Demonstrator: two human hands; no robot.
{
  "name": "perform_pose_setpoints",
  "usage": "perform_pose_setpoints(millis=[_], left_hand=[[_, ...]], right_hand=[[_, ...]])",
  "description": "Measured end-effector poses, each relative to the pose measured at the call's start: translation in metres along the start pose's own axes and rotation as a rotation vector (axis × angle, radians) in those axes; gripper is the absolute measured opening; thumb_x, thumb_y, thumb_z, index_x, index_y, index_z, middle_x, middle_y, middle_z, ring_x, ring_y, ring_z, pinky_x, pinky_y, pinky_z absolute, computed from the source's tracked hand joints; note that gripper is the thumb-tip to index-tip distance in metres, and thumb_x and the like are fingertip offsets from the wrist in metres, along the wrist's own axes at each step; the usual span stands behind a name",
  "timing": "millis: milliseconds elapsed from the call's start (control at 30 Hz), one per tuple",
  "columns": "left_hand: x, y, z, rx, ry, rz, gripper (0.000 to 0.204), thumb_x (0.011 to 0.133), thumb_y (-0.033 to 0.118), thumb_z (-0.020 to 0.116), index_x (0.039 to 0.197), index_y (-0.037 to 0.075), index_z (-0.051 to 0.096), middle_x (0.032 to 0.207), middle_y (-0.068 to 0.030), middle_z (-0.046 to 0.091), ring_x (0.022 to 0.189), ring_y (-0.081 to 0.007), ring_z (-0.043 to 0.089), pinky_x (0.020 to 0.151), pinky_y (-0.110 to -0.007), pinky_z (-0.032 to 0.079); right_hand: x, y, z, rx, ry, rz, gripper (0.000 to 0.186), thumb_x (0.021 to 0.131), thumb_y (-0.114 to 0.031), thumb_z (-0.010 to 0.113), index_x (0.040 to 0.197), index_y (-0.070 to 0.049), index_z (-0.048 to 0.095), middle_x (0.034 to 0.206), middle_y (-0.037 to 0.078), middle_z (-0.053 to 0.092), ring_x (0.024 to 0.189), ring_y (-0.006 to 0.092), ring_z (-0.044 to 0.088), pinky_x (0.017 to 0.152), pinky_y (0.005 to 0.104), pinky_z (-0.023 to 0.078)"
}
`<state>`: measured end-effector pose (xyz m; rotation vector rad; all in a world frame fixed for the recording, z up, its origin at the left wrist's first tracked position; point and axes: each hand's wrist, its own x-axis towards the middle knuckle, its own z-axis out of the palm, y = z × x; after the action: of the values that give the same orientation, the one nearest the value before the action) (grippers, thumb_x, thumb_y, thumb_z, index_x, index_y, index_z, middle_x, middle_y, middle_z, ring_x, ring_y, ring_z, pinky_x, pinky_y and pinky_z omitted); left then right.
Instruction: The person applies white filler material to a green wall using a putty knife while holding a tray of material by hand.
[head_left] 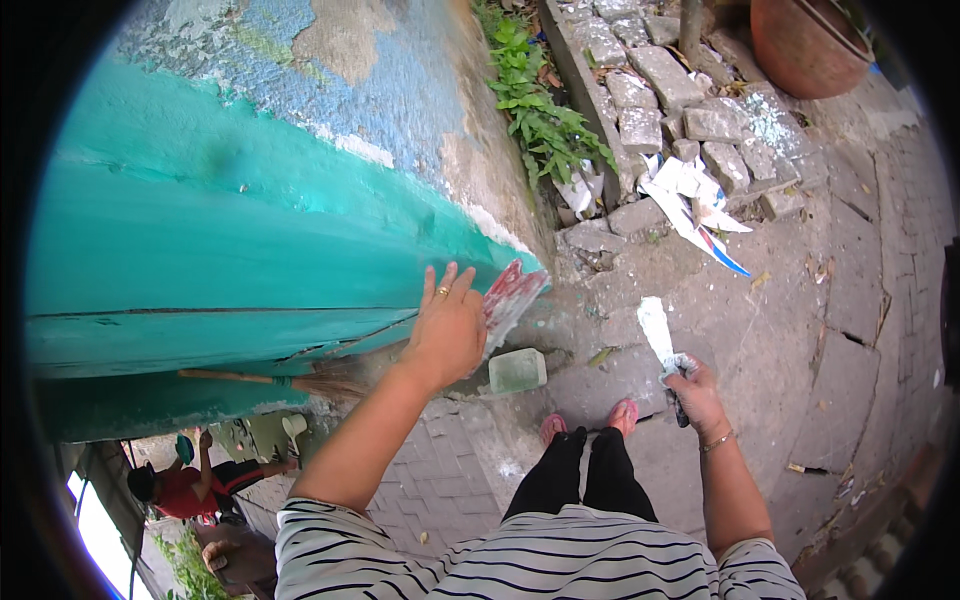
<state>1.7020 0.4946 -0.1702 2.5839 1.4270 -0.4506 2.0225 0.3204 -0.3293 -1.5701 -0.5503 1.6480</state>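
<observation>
My right hand (699, 398) is closed round the dark handle of a putty knife (656, 330), held out over the pavement. White paste coats its blade. My left hand (447, 328), wearing a ring, reaches to the turquoise painted wall (220, 240). Its fingers stretch toward the wall's surface, and a flat red-and-white piece (513, 303), smeared with pale material, sticks out on its thumb side near the wall's end corner. The thumb is hidden, but the hand seems to hold this piece. Just below it on the ground stands a pale green rectangular container (517, 370).
A broom (270, 380) lies along the wall's base. Broken bricks (715, 125), green plants (530, 110), torn white scraps (690, 195) and a terracotta pot (808, 45) are at the far side. Another person (195, 490) in red is at the lower left.
</observation>
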Motion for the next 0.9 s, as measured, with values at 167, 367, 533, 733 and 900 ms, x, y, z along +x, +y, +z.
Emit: perform_pose_setpoints(millis=[167, 367, 533, 733, 900], left_hand=[[-0.032, -0.004, 0.075, -1.051, 0.023, -0.331, 0.027, 0.092, 0.008, 0.054, 0.118, 0.0, 0.052, 0.127, -0.0188, 0.056, 0.109, -0.0312, 0.059, 0.094, -0.041, 0.046], [-0.112, -0.01, 0.166, -2.241, 0.225, -0.705, 0.039, 0.096, 0.003, 0.049, 0.134, 0.002, 0.042, 0.128, -0.0129, 0.057, 0.113, -0.0255, 0.058, 0.097, -0.041, 0.048], [-0.185, -0.026, 0.21, -2.443, 0.148, -0.755, 0.049, 0.092, 0.004, 0.055, 0.138, 0.003, 0.039, 0.131, -0.0136, 0.055, 0.12, -0.0292, 0.055, 0.103, -0.046, 0.045], [-0.234, -0.052, 0.232, -2.509, 0.045, -0.725, 0.051, 0.091, 0.005, 0.057, 0.138, 0.002, 0.038, 0.131, -0.0133, 0.055, 0.12, -0.0287, 0.055, 0.104, -0.046, 0.044], [-0.256, -0.075, 0.257, -2.509, -0.037, -0.705, 0.056, 0.088, 0.006, 0.06, 0.139, 0.003, 0.037, 0.132, -0.0121, 0.055, 0.121, -0.0287, 0.055, 0.103, -0.047, 0.044]], right_hand=[[-0.002, -0.016, 0.011, 0.107, -0.036, -0.045, 0.016, 0.081, 0.0, 0.058, 0.096, -0.003, 0.059, 0.069, 0.0, 0.056, 0.052, 0.0084, 0.051, 0.047, 0.0242, 0.043], [-0.009, -0.053, 0.06, 0.15, -0.115, -0.119, 0.022, 0.08, 0.001, 0.058, 0.102, -0.003, 0.058, 0.076, 0.002, 0.06, 0.056, 0.0087, 0.054, 0.05, 0.0241, 0.045], [-0.012, -0.073, 0.14, 0.142, -0.2, -0.174, 0.044, 0.082, 0.0, 0.059, 0.126, -0.002, 0.055, 0.086, 0.004, 0.062, 0.065, 0.0086, 0.056, 0.053, 0.0249, 0.048], [-0.009, -0.065, 0.21, 0.337, -0.278, -0.237, 0.054, 0.085, 0.005, 0.054, 0.137, -0.003, 0.047, 0.089, 0.005, 0.061, 0.064, 0.0116, 0.056, 0.056, 0.0278, 0.051], [-0.001, -0.058, 0.247, 0.449, -0.166, -0.246, 0.051, 0.085, 0.004, 0.052, 0.135, -0.002, 0.048, 0.089, 0.006, 0.061, 0.061, 0.0117, 0.056, 0.053, 0.0266, 0.051]])
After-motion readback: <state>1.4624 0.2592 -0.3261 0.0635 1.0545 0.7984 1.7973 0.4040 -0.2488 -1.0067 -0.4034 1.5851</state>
